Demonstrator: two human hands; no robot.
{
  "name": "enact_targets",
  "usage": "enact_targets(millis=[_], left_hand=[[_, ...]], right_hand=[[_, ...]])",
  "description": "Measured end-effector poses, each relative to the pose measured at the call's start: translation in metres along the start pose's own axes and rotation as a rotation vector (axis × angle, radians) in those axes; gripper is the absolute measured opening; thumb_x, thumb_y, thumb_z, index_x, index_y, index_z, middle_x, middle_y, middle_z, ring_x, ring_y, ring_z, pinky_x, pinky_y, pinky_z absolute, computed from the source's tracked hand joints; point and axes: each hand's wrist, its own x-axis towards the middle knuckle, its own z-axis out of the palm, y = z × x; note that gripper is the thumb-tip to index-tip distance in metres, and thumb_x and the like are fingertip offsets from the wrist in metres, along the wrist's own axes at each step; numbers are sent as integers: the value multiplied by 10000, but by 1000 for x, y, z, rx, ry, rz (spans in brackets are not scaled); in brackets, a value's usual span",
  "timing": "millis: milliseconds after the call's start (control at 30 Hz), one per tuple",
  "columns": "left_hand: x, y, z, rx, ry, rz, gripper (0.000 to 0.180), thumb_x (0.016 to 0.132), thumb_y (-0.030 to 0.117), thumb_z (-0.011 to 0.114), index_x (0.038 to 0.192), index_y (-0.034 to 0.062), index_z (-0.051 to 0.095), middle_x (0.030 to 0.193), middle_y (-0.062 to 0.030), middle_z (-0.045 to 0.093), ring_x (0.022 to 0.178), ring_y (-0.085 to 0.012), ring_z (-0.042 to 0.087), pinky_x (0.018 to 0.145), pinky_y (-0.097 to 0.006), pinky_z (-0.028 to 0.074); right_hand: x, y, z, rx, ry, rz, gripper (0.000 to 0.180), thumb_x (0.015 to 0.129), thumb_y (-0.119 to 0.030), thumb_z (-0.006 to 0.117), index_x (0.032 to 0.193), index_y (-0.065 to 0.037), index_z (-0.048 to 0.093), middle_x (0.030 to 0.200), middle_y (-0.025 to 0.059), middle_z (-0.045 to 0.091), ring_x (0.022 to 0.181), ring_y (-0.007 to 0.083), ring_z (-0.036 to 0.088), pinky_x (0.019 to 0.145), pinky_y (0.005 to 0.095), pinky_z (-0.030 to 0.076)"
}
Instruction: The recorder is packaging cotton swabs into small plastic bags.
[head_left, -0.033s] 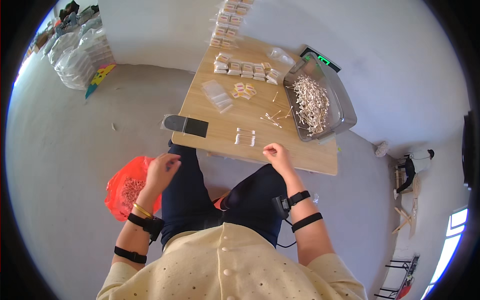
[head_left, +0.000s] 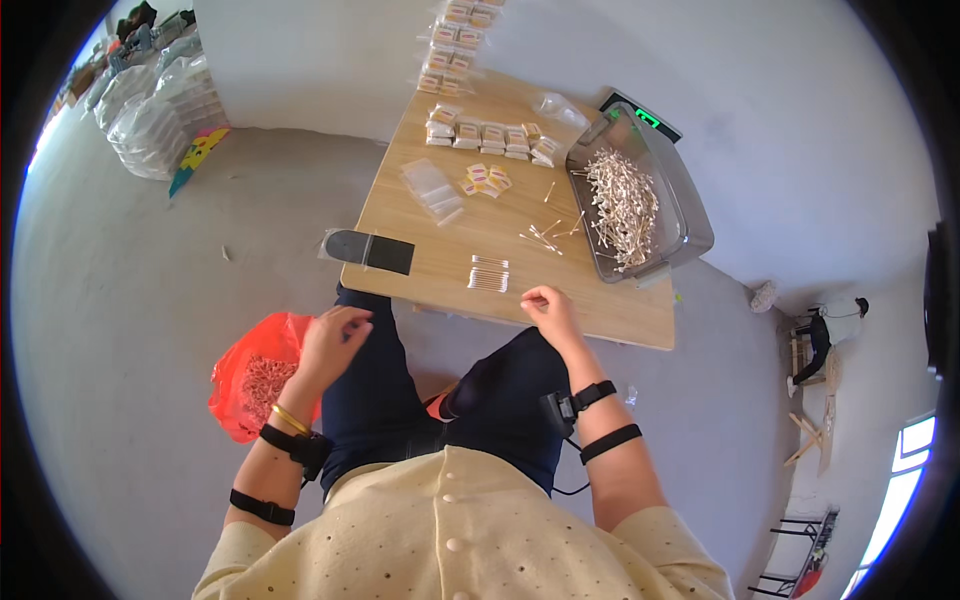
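Note:
My right hand (head_left: 552,313) hovers by the front edge of the wooden table (head_left: 420,215), fingers bent and tips together, with nothing visible in them. Just left of it lies a neat row of cotton swabs (head_left: 488,279), with a couple set slightly apart behind. My left hand (head_left: 337,340) hangs in the air left of my thigh, loosely curled with fingers and thumb apart, holding nothing I can see. Below it a red plastic bag (head_left: 232,380) of small pinkish pieces rests on the floor. A few loose swabs (head_left: 541,239) lie beside a grey tub (head_left: 690,215) heaped with swabs (head_left: 622,205).
A black flat pad (head_left: 370,251) lies at the table's left front corner. Clear bags (head_left: 432,190), small yellow-white labels (head_left: 486,180) and filled packets (head_left: 480,136) sit farther back. Behind the tub is a scale (head_left: 645,116) with a green display. Another person (head_left: 815,345) is far right.
My left hand has shifted slightly right and my right hand slightly left. The things on the table keep their arrangement.

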Motion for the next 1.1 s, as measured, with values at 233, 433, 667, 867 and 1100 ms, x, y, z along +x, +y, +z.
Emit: enact_targets(millis=[233,433,667,867,1100], left_hand=[[62,39,60,-10,-313,182,236,916,195,717,1085,35,756,1003,-135,724,840,-269,708,782,-373,555],[111,25,109,184,-295,131,287,838,289,778,1012,77,693,1077,-146,646,1056,-347,649,911,-440,529],[120,19,120,291,-343,31,382,761,271,865,1009,105,625,1118,-134,595,1134,-356,610,941,-445,516],[123,27,117,260,-386,20,448,726,262,889,1034,84,618,1103,-135,589,1129,-355,608,943,-443,503],[124,29,116,278,-382,-8,439,729,267,892,1021,86,621,1106,-127,591,1114,-350,613,934,-437,506]], right_hand=[[3,-19,32,-207,29,-206,197,828,-150,781,1020,-131,739,1109,91,661,1117,330,608,973,448,496],[8,-30,40,-333,-55,-319,375,797,-145,791,1165,-180,733,1371,90,529,1288,355,495,1068,496,434],[22,-23,44,-274,-76,-310,404,796,-166,787,1196,-178,732,1399,102,523,1304,367,483,1090,499,417],[27,-22,45,-252,-82,-332,374,812,-168,769,1185,-163,735,1384,108,539,1292,373,486,1090,503,411],[31,-20,45,-245,-66,-332,331,825,-164,754,1155,-166,738,1358,99,551,1273,366,499,1049,496,426]])
